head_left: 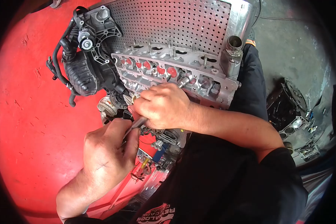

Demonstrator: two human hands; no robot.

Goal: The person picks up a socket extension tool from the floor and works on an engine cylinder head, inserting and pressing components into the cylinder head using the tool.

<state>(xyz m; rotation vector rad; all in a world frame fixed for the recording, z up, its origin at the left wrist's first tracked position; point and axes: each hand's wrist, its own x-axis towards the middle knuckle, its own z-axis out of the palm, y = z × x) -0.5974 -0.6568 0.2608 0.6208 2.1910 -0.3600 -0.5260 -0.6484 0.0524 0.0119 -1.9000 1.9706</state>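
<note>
My left hand [110, 147] is closed around the thin end of a grey metal rod [139, 122]. Just above and to the right, my right hand [164, 104] is closed on the thicker part of that rod; its exact kind is hidden by the fingers. Right behind my right hand lies an aluminium cylinder head [222, 89], with studs along its far side and red showing in several round bores. A short shiny metal cylinder [183, 82] sticks up beside my right knuckles, against the head. My right fingers hide part of the head's near edge.
A perforated metal tabletop [168, 22] lies behind the head. An engine bracket with pulley [86, 43] and a black plastic housing [80, 72] stand left. A metal pipe [235, 44] rises at right. An engine block [287, 108] sits on the grey floor.
</note>
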